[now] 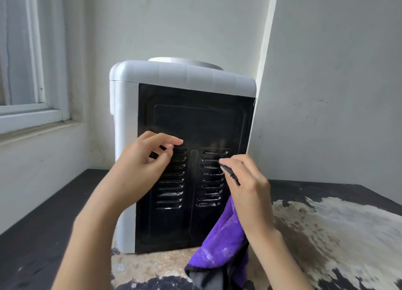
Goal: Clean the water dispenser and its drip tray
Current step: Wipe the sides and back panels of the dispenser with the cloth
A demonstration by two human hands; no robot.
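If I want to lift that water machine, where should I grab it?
Probably with two hands, one on each side of the water dispenser, just under the white top. The top sticks out a little past the tall, boxy body, so fingers might catch there. The black back panel is flat, with only thin slots, so it gives little to hold.

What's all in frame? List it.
dispenser: 1, white with black vented back panel, on the table, back facing the camera
cloth: 1, purple, hanging from the right hand beside the panel's lower right
table: 1, dark with worn pale patches, under the dispenser
window: 1, white frame, left wall
left hand: 1, fingers curled, at the left vents
right hand: 1, grips the cloth at the right vents
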